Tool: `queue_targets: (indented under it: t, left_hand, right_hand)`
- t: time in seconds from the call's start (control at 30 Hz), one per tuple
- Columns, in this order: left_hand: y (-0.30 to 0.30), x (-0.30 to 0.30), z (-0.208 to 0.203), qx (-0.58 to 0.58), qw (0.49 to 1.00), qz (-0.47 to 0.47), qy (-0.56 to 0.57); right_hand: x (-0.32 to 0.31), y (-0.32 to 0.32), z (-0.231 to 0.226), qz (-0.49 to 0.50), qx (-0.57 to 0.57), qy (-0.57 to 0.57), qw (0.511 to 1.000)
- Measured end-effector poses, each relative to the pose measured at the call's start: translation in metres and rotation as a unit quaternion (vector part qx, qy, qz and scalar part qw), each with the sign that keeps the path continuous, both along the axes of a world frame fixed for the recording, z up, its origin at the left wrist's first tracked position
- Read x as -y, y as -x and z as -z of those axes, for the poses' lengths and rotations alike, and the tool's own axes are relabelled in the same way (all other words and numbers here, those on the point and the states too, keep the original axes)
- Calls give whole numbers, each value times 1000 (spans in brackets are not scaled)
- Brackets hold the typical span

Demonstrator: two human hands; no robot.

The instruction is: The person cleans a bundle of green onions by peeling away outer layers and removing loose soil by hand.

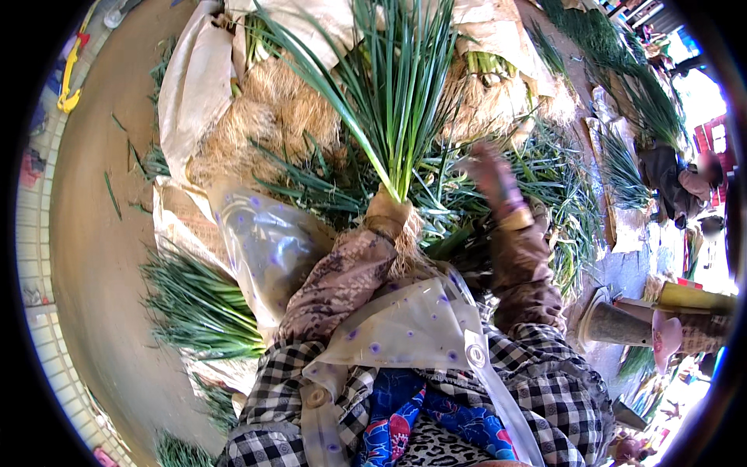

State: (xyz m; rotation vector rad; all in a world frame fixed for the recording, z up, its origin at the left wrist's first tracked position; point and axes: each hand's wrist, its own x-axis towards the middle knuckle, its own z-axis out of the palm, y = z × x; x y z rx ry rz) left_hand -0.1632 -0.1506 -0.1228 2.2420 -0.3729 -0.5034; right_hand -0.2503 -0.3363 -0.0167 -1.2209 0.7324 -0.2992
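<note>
One fat bunch of green onions is gripped near its roots by the left hand, fingers wrapped snugly round the lower stalks, leaves fanned out away from the wearer. Just right of the bunch, the right hand is caught in a blur; it looks loosely open, nothing can be made out in it, and the exact finger spread can't be told.

As for elbow room, things are pretty packed around the bunch: loose leaves are heaped to its right, and pale-rooted bundles with tan cloth over them are piled beyond it. To its left and nearer the wearer, another leafy bunch is laid. The widest stretch of floor is found well left of the bunch, sprinkled with a few cut leaves and edged by pale tiles. A grey tapered tub is parked well to its right.

Label-wise, purple spots are printed on the clear apron on the bunch's near side; any lettering far off to its right is too small and blurred to be read.
</note>
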Motion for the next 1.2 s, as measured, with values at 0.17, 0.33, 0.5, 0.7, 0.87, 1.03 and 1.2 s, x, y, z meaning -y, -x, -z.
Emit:
queue_targets:
  t: [0.17,0.33,0.5,0.7,0.87,1.03,1.2]
  left_hand:
    - [6,10,107,-62,930,62,356]
    - [30,16,4,-609,505,-140,596]
    - [41,-16,-16,-63,970,57,229]
    - [44,-24,-95,-22,951,152,269]
    - [20,-30,-132,-250,778,258,515]
    - [-7,-64,-80,-361,798,293,383]
    - [-132,-200,-7,-468,799,6,378]
  right_hand:
    - [-112,-74,48,-132,161,65,976]
    - [-75,-97,88,-77,198,-10,977]
    - [-86,-75,49,-145,147,-62,976]
    - [-84,-51,2,-102,85,-84,988]
    - [-61,-36,-62,-83,262,-96,957]
    - [-27,-51,-83,-99,436,-148,882]
    - [7,-60,-103,-162,508,-194,823]
